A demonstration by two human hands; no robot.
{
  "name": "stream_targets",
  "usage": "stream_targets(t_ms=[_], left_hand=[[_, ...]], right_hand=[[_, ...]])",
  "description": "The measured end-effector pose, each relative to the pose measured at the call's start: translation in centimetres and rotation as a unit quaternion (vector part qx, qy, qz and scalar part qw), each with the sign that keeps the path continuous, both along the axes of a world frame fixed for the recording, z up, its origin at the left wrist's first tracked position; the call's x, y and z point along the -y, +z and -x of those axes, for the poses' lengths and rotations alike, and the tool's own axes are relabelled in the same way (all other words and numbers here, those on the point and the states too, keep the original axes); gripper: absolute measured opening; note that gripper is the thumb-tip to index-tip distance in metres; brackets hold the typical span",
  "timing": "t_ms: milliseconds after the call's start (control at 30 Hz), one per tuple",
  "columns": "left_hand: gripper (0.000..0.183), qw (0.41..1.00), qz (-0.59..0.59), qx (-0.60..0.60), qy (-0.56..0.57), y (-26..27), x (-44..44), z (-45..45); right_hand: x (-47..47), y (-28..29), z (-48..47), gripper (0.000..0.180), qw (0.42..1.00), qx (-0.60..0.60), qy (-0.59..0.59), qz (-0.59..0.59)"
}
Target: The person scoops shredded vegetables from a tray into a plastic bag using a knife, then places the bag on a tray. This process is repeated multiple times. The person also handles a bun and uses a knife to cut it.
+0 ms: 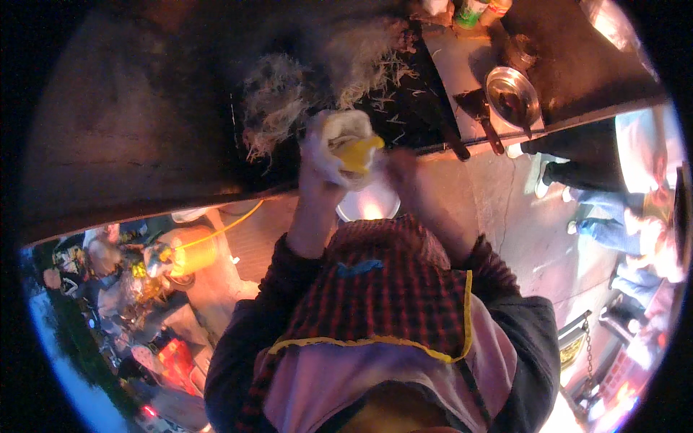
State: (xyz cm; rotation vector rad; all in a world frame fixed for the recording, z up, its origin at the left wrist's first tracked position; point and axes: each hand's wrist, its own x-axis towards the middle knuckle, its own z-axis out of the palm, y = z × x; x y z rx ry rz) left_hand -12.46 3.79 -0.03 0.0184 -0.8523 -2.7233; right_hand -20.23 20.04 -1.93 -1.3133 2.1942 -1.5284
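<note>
My left hand (316, 159) is shut on a white, soft-looking bundle (349, 123) with a bright yellow part (357, 153) folded into it. Blur hides whether the bundle is bread, cloth or a wrapper. Close on its right is my right hand (403, 168), too smeared by motion to show its fingers. Beyond both hands lies a dark griddle (400, 122). One heap of pale, thin shreds (273, 97) rests on its left part, another heap of shreds (360, 70) farther back, with loose strands scattered to the right.
Right of the griddle are a metal bowl (511, 97), a flat scraper (476, 105), a long dark handle (457, 143) and several containers (471, 13). A round, pale vessel (371, 203) stands below the counter edge. A yellow hose (233, 224) joins a cylinder (192, 249). People (595, 157) stand at right.
</note>
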Motion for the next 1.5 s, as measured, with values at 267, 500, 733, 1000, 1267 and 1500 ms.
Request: stream_targets(t_ms=[267, 500, 733, 1000, 1267, 1500], left_hand=[[0.063, 1.000, 0.003, 0.011, 0.007, -1.8, 5.9, -2.0], [0.074, 0.990, 0.119, -0.038, 0.062, -4.3, 9.1, -5.1], [0.088, 0.966, 0.221, -0.084, 0.101, -1.2, 7.2, -3.5], [0.083, 0.975, 0.197, -0.073, 0.064, -8.3, 10.7, -4.8], [0.046, 0.990, 0.014, 0.132, 0.049, -2.4, 9.5, 0.2], [0.035, 0.976, -0.095, 0.160, 0.114, -2.3, 9.6, 4.3]], right_hand=[[-8.1, -8.0, 9.2, 0.043, 0.910, -0.145, -0.271, -0.278], [-2.7, -1.7, 9.1, 0.040, 0.925, -0.215, -0.104, -0.297], [14.6, -5.7, 18.8, 0.025, 0.789, -0.548, 0.147, -0.237], [10.2, 2.3, 21.8, 0.032, 0.819, -0.424, 0.104, -0.372], [3.0, -7.8, 11.0, 0.041, 0.891, -0.177, -0.163, -0.385], [9.2, -9.9, 13.9, 0.035, 0.937, -0.128, -0.219, -0.239]])
